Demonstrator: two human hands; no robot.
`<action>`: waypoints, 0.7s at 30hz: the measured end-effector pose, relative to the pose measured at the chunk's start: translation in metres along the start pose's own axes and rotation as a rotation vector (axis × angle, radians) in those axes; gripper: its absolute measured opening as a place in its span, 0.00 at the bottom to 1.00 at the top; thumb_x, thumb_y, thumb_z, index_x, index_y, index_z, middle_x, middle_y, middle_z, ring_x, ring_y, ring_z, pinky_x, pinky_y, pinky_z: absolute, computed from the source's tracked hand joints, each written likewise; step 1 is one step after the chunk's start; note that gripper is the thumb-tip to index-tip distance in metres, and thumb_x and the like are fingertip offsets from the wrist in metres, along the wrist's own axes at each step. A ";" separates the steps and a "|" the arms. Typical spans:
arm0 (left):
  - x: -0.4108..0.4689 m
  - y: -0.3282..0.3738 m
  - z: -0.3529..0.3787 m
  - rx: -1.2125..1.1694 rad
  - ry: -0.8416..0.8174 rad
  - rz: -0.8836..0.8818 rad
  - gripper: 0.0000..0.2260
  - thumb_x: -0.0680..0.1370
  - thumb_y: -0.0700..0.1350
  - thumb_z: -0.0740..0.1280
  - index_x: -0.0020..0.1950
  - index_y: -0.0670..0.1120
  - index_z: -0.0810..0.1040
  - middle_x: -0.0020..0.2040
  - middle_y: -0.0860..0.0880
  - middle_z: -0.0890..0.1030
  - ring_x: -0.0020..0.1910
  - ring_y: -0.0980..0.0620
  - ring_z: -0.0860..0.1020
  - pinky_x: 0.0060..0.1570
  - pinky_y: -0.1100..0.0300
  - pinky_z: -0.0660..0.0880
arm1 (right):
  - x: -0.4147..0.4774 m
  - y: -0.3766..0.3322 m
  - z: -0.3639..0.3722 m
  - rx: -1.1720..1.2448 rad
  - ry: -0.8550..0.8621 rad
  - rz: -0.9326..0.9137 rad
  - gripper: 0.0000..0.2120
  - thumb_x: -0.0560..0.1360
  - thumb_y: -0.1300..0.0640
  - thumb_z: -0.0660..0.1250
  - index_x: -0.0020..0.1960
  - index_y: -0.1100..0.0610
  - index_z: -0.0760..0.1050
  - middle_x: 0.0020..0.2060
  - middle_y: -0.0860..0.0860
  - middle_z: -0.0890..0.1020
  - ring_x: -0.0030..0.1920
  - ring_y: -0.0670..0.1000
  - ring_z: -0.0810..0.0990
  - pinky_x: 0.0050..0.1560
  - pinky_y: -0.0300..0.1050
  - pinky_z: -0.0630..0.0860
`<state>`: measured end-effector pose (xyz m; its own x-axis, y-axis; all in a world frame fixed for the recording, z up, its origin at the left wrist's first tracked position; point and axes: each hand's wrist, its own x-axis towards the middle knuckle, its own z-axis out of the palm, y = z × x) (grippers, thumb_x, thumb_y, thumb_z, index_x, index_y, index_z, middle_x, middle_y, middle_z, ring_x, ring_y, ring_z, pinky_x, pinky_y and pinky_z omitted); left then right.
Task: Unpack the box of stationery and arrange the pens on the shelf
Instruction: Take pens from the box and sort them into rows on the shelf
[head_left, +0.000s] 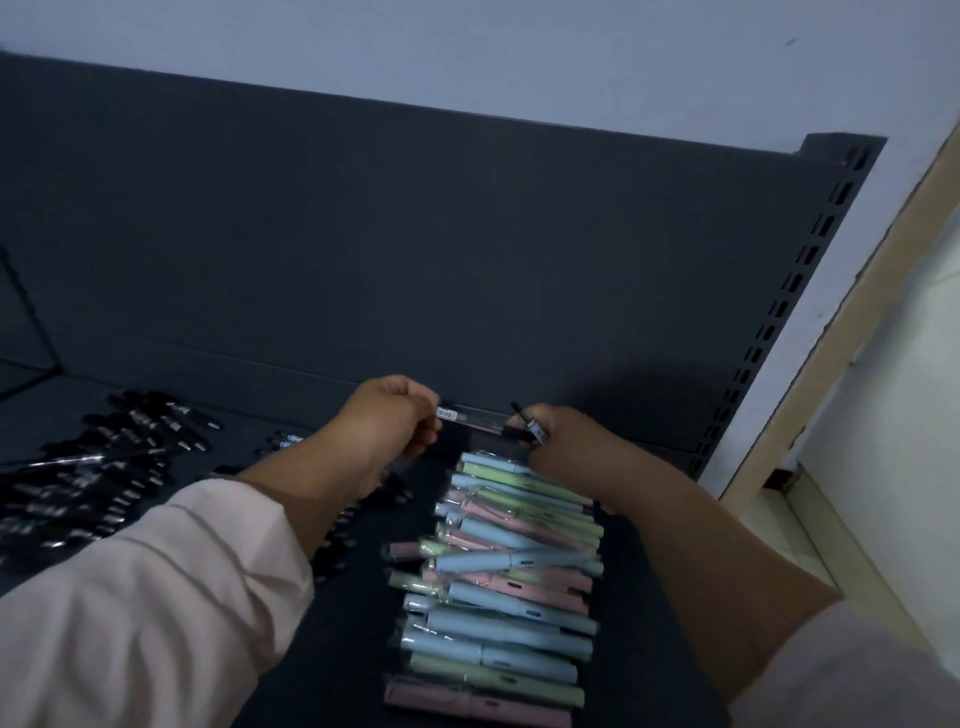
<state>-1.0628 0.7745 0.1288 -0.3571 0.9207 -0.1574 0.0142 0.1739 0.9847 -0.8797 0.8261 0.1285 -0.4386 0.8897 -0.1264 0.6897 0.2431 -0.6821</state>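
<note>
the left hand (387, 415) and right hand (558, 439) are each pinching one end of a slim clear-sleeved pen (475, 418), holding it crosswise just behind the row of pastel pens (498, 597) on the dark shelf (249, 410), its long axis lying parallel to theirs.

No legible text, small white sticker (447, 414) on slim clear plastic pen (480, 419) beyond row of pastel pens (498, 577), print too blurred
</note>
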 end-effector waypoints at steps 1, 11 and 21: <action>0.001 -0.002 -0.007 0.001 0.018 -0.002 0.09 0.79 0.37 0.60 0.41 0.45 0.75 0.34 0.46 0.78 0.32 0.52 0.74 0.32 0.61 0.71 | 0.001 -0.001 0.002 -0.038 -0.006 0.007 0.13 0.75 0.66 0.57 0.57 0.60 0.74 0.51 0.59 0.77 0.46 0.50 0.73 0.45 0.41 0.69; -0.003 -0.006 -0.068 0.083 0.117 0.048 0.10 0.78 0.34 0.62 0.38 0.44 0.73 0.34 0.45 0.76 0.30 0.51 0.72 0.24 0.67 0.70 | 0.008 -0.036 0.035 -0.027 0.104 -0.163 0.08 0.78 0.57 0.63 0.44 0.46 0.75 0.36 0.46 0.77 0.40 0.49 0.77 0.46 0.44 0.73; -0.020 -0.014 -0.155 0.009 0.172 -0.024 0.06 0.78 0.35 0.63 0.44 0.43 0.76 0.35 0.45 0.77 0.32 0.51 0.74 0.29 0.64 0.72 | 0.036 -0.115 0.122 -0.121 -0.051 -0.305 0.14 0.79 0.59 0.60 0.60 0.48 0.78 0.52 0.48 0.83 0.54 0.50 0.79 0.59 0.46 0.74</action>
<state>-1.2009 0.6997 0.1298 -0.5117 0.8433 -0.1645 0.0124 0.1986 0.9800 -1.0452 0.7830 0.1144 -0.6615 0.7492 0.0325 0.5844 0.5422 -0.6038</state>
